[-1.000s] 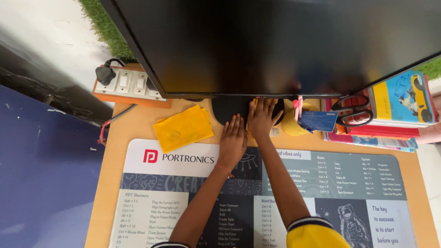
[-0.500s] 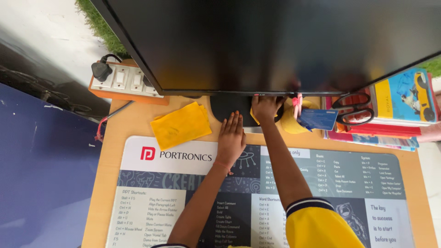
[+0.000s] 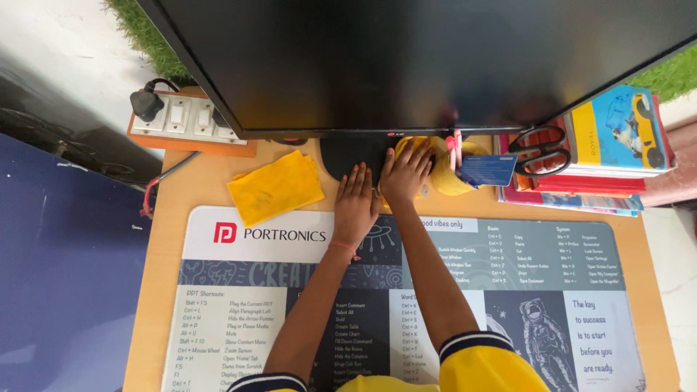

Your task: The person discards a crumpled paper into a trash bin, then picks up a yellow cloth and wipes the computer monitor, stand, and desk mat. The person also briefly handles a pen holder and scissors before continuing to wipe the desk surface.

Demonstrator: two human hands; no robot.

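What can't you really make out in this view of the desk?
- Monitor base: the black screen overhangs most of it.
- Yellow cloth under the right hand: the hand covers most of it, so its grip is unclear.
- Left hand: lies flat, palm side hidden.
- Scissors: blades hidden under the screen's edge.
- Desk mat: cut off by the bottom edge.

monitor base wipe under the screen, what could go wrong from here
The right hand presses a yellow cloth on the monitor base right beside a yellow holder; a wide sweep might tip it. The scissors rest loosely on the book stack nearby and could be knocked off.
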